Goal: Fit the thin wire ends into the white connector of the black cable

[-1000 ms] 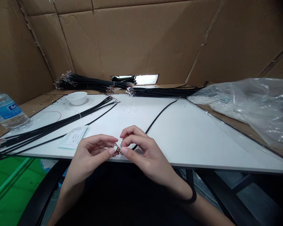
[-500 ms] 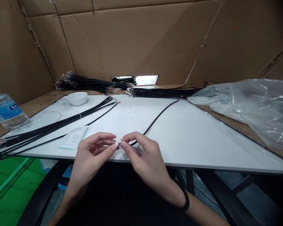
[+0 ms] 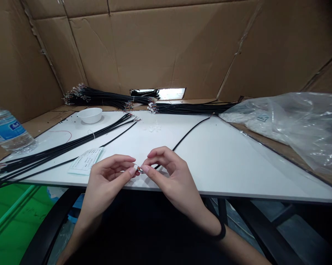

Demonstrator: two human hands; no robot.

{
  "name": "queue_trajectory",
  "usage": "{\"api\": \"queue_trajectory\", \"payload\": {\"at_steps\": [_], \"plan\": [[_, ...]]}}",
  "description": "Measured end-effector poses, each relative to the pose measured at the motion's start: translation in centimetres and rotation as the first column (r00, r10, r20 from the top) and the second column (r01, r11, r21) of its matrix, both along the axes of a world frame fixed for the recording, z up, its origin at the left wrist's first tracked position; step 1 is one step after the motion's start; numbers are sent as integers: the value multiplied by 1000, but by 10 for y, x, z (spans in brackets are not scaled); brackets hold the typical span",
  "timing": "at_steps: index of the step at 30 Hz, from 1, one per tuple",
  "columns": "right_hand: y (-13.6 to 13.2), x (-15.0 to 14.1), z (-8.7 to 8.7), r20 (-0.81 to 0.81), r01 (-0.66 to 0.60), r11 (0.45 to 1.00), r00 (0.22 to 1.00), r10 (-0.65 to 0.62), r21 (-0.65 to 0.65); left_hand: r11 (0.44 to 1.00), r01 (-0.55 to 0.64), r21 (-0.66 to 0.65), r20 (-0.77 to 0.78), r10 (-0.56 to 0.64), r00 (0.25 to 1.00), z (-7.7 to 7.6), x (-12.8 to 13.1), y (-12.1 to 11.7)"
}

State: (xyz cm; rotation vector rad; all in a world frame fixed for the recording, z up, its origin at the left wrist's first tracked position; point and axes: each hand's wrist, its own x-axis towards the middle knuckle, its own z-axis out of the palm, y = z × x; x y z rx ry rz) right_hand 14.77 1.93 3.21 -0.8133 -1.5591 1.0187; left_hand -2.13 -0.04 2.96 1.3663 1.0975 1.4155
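Observation:
Between thumb and fingers, my left hand [image 3: 110, 180] pinches a small white connector [image 3: 136, 167] above the table's near edge. Fine coloured wires [image 3: 139, 169] run from it toward my right hand [image 3: 170, 173], whose thumb and fingertips close around the wire ends. The wires belong to a black cable [image 3: 189, 131] that passes behind my right hand and stretches to the back of the table. How far each wire sits in the connector is too small to tell. A little pile of loose white connectors [image 3: 155, 128] lies beyond my hands.
Bundles of black cables [image 3: 63, 141] lie at left, with more [image 3: 193, 108] along the back. A white bowl [image 3: 90, 115], a printed label slip [image 3: 85, 162] and a water bottle [image 3: 10, 129] stand or lie leftward. A clear plastic bag [image 3: 292, 125] covers the right corner. Cardboard walls [image 3: 154, 48] surround the table.
My right hand's fingers have lifted and loosened slightly, the thumb staying at the wires. The connector has tilted a little in my left hand, which stays nearly in place.

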Motion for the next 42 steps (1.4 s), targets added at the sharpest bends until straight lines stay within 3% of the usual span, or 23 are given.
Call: {"api": "queue_trajectory", "payload": {"at_steps": [9, 13, 20, 27, 33, 37, 42], "plan": [[7, 7, 2, -61, -246, 957, 969, 239, -153, 999, 46, 1, -89, -46, 995, 3, 3, 0], [5, 6, 3, 36, -178, 977, 982, 183, -120, 997, 81, 3, -131, -80, 988, 5, 3, 0], [0, 2, -3, 163, -41, 993, 986, 23, 108, 990, 123, 72, -250, -101, 963, 4, 1, 3], [-1, -3, -7, 167, 8, 978, 985, -44, 210, 988, 136, 71, -268, -113, 957, 2, 0, 2], [-2, -3, -10, 146, 35, 973, 987, -70, 228, 991, 126, 41, -183, -117, 976, 5, 1, 1], [-2, 0, -8, 156, 9, 984, 987, -37, 180, 994, 105, -33, -130, -109, 986, 4, 0, 1], [1, 5, 0, 102, -130, 991, 986, 132, -28, 993, 115, -33, -72, -117, 991, 2, -1, 3]]}}
